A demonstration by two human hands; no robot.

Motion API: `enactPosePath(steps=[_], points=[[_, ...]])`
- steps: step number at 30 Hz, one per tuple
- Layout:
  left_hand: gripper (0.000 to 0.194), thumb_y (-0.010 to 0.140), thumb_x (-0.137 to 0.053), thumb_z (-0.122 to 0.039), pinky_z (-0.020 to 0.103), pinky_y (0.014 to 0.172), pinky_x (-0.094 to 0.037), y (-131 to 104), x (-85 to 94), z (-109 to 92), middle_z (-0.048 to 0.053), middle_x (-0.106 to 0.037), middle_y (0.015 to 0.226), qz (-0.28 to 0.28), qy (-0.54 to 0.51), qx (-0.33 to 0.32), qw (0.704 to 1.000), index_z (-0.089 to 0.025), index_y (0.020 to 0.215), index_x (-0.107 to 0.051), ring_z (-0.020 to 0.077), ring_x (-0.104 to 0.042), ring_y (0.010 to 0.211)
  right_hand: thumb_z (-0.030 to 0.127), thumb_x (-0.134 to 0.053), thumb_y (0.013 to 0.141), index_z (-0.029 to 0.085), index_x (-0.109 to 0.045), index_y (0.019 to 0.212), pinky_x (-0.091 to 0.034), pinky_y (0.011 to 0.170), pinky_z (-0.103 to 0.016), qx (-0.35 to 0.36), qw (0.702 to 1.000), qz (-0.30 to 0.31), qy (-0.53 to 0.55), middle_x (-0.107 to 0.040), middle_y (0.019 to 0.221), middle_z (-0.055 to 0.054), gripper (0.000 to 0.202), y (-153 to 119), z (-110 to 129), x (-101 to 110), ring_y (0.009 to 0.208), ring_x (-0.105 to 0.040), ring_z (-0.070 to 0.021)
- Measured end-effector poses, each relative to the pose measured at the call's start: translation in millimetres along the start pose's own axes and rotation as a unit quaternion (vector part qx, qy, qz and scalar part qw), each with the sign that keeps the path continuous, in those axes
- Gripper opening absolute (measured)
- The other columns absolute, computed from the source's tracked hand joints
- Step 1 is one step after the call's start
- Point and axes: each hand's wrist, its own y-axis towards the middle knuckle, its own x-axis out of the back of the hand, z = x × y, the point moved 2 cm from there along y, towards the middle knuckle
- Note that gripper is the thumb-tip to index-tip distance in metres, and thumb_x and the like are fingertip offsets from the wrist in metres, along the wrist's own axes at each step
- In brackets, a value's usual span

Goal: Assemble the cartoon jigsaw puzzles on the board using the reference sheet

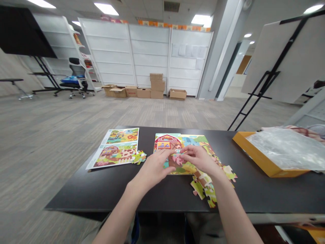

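My left hand (157,163) reaches over the puzzle (165,139), fingers stretched and thumb spread apart, nothing seen in its grasp; my right hand (200,157) bends thumb and fingers nearly together by the pink pig (178,160), and whether they pinch a piece I cannot tell. The puzzle lies on the black table (101,193), left of the loose pieces (198,188). I'd best steady the joined part, align the edges and press down gently

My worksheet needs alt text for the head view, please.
A person's left hand and right hand are over a colourful red-barn jigsaw puzzle on a black table. Loose, mostly green pieces lie nearby, a white-edged picture sheet left, an open orange box right.
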Motion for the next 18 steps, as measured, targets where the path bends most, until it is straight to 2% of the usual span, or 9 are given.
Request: enactPosePath(steps=[4, 8, 12, 18], points=[[0.048, 0.078, -0.078, -0.023, 0.04, 0.1, -0.05, -13.8, 18.6, 27.0, 0.005, -0.07, 0.122, 0.055, 0.014, 0.041, 0.998, -0.026, 0.123, -0.063, 0.0263, -0.063, 0.115, 0.044, -0.07, 0.08, 0.019, -0.066, 0.09, -0.054, 0.07, -0.032, 0.008, 0.994, -0.055, -0.093, -0.074, 0.081, -0.005, 0.027, -0.4, -7.1, 11.5, 0.078, -0.072, -0.022], [0.046, 0.076, -0.078, -0.026, 0.04, 0.098, -0.05, -26.3, 29.0, 48.6, 0.005, -0.071, 0.12, 0.093, 0.005, 0.093, 0.991, -0.024, 0.12, -0.066, 0.0264, -0.066, 0.11, 0.046, -0.067, 0.083, 0.019, -0.068, 0.094, -0.055, 0.074, -0.032, 0.02, 0.987, -0.076, -0.142, -0.075, 0.092, -0.007, 0.029, -4.8, -10.6, 28.1, 0.083, -0.071, -0.0214], [0.045, 0.074, -0.079, -0.027, 0.038, 0.096, -0.051, -31.4, 29.3, 54.1, 0.005, -0.071, 0.12, 0.095, 0.004, 0.097, 0.991, -0.023, 0.117, -0.066, 0.0261, -0.066, 0.11, 0.049, -0.066, 0.083, 0.018, -0.069, 0.096, -0.056, 0.074, -0.033, 0.014, 0.983, -0.084, -0.163, -0.075, 0.092, -0.009, 0.034, -9.6, -7.5, 38.4, 0.085, -0.071, -0.0218], [0.044, 0.074, -0.078, -0.028, 0.038, 0.097, -0.05, -30.5, 27.6, 52.0, 0.006, -0.071, 0.121, 0.094, 0.022, 0.085, 0.992, -0.023, 0.117, -0.066, 0.0263, -0.066, 0.111, 0.05, -0.065, 0.083, 0.017, -0.069, 0.101, -0.056, 0.082, -0.035, 0.01, 0.983, -0.057, -0.174, -0.075, 0.097, -0.009, 0.037, -18.7, -1.7, 47.8, 0.091, -0.071, -0.0227]])
